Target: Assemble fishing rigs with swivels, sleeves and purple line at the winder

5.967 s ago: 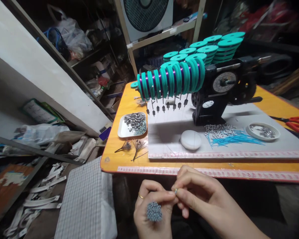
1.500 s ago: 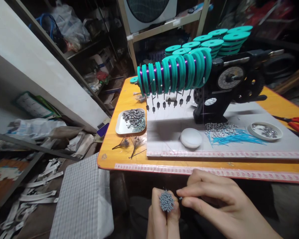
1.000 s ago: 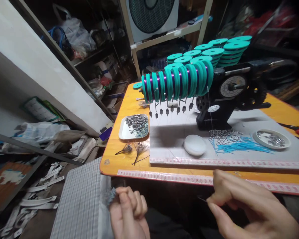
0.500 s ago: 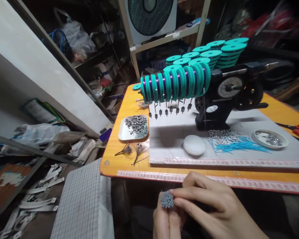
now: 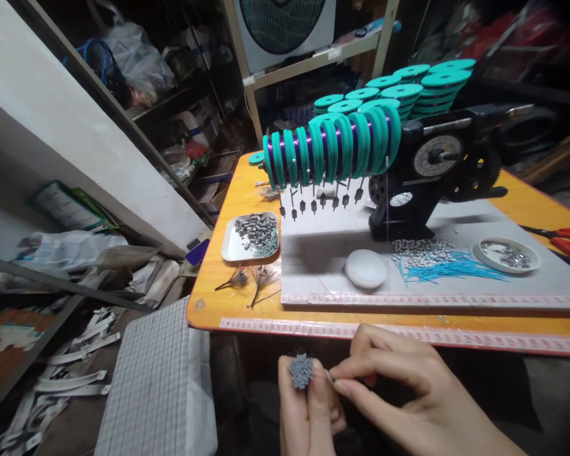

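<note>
Close together — left hand (image 5: 308,408) clenching a grey-tipped wire bundle (image 5: 301,371), right hand (image 5: 399,386) pinching just beside it.

We count one left hand (image 5: 308,411), one right hand (image 5: 408,386), one pin bundle (image 5: 301,371), one winding machine (image 5: 422,171), two tape strips (image 5: 408,332), one white pad (image 5: 366,268), one tray (image 5: 228,253), one round dish (image 5: 479,253), one pair of red pliers (image 5: 563,244), two bristly tufts (image 5: 263,282), and, as far as we can tell at this size, eight small black weights (image 5: 323,202).

Left hand (image 5: 308,411) holds a grey-tipped wire bundle (image 5: 301,371); right fingers (image 5: 375,367) pinch a thin wire (image 5: 330,375) beside it
</note>
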`<state>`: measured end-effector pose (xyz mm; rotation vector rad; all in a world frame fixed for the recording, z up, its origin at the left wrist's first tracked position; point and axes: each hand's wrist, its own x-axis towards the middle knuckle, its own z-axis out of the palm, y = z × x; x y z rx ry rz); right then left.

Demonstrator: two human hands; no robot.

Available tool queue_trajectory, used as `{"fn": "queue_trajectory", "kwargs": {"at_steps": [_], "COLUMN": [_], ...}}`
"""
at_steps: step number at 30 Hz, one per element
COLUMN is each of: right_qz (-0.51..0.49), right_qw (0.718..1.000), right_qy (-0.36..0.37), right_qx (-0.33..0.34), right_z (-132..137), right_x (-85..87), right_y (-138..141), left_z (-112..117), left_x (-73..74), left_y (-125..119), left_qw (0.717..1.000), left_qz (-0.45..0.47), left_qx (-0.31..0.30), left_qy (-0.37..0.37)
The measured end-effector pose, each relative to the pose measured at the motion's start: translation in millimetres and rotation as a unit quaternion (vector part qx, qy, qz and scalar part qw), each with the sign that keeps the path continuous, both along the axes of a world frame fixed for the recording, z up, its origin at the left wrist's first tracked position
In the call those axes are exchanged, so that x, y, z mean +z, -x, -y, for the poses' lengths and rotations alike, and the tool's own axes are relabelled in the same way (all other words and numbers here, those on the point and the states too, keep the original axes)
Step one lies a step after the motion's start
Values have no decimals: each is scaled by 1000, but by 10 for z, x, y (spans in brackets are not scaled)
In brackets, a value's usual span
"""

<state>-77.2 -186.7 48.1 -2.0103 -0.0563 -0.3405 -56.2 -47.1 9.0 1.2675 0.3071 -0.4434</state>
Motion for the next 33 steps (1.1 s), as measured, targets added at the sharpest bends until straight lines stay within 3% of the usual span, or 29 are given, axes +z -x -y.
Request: {"fn": "queue_trajectory", "kwargs": {"at_steps": [5, 7, 10, 13, 16, 27, 33], "right_qz": [35, 45, 54, 40, 6, -52, -71], "right_qw": [993, 992, 993, 994, 996, 996, 997], "right_qy": [107, 113, 106, 100, 89, 74, 16], "right_qx": [-22, -26, -28, -20, -11, 4, -12], "right_z": [28, 23, 9, 2, 2, -8, 7], "right_x": [11, 25, 35, 31, 33, 79, 61], "right_y": [40, 38, 37, 44, 54, 29, 34], "left_z": [-5, -28, -64, -77, -59, -24, -20], "left_x": [-36, -96, -135, -90, -21, -18, -19], "left_y": [-34, -22, -16, -34, -55, -25, 29], "left_qw": [994, 992, 985, 971, 965, 978, 998], "left_qz": [3, 7, -3, -22, -28, -16, 16], "left_qx": [14, 17, -34, -87, -91, -59, 2], "left_qy": [104, 126, 171, 221, 243, 198, 68]}}
